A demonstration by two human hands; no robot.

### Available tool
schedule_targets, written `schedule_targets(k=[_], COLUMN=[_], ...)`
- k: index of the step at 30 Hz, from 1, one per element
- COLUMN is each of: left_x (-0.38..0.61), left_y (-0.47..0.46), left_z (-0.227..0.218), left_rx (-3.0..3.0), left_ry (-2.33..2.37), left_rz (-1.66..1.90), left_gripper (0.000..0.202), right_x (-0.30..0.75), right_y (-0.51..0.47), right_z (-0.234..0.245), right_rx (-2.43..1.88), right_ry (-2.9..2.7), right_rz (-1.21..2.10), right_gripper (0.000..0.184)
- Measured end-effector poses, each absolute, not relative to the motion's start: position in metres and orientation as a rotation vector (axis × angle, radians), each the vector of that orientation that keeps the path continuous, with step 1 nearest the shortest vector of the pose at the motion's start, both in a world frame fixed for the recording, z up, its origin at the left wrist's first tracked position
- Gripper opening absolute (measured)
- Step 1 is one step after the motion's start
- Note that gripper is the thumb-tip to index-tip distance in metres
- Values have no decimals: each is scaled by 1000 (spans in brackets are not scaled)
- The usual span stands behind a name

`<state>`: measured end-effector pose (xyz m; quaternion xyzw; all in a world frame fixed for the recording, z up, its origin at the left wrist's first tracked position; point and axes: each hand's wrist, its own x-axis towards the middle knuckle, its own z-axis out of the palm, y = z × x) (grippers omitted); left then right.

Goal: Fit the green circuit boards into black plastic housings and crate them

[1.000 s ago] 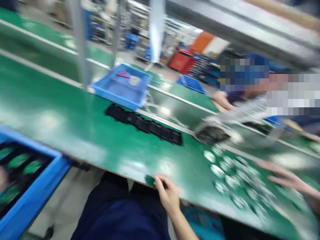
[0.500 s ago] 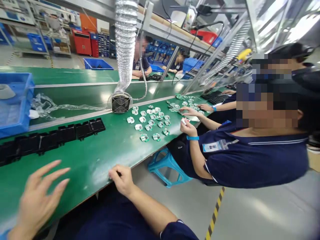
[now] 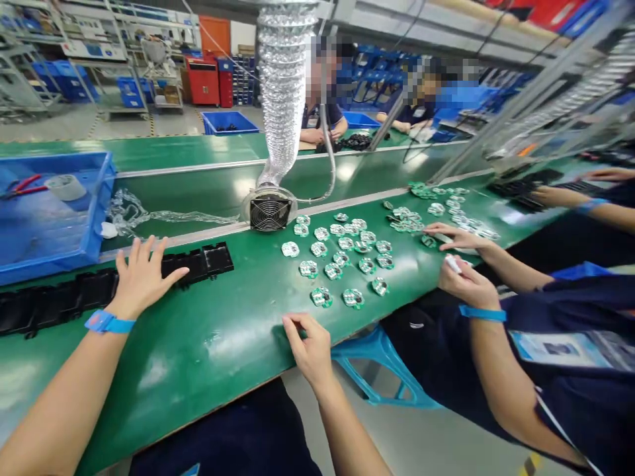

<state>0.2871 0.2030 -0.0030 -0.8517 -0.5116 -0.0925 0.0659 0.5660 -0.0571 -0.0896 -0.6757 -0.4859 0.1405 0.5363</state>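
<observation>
My left hand (image 3: 141,274) lies flat with fingers spread on a row of black plastic trays (image 3: 99,287) on the green bench (image 3: 208,344). It wears a blue wrist strap (image 3: 109,322). My right hand (image 3: 310,347) rests at the bench's near edge, fingers curled down against the green surface; nothing shows in it. Several small round green circuit boards (image 3: 342,261) lie to the right of my right hand, apart from it.
A blue bin (image 3: 49,211) with tape and red pliers stands at the left. A fan on a silver duct (image 3: 270,211) sits mid-bench. A co-worker's hands (image 3: 461,261) work at the boards on the right, above a blue stool (image 3: 377,370). Other people sit across the conveyor.
My left hand moved forward from the near edge onto the black trays. The view swung slightly left and down. My right hand stayed at the bench edge.
</observation>
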Motion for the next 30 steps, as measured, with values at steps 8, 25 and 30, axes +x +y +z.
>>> schedule_targets(k=[8,25,30], left_x=[131,124,118], left_y=[176,152,109], left_z=[15,-8,-7], left_rx=[-1858,-1925,-2036], left_ry=[-2197,-2400,-2261], left_rz=[-483,-63,-181], left_gripper=[78,64,65], right_x=[528,483,481], right_y=[79,95,54], right_z=[-63,-68,-66], right_rx=[-1719,-1814,-1769], right_ry=[-1842,-2075,-2069], right_rz=[208,341,321], right_gripper=[44,30,29])
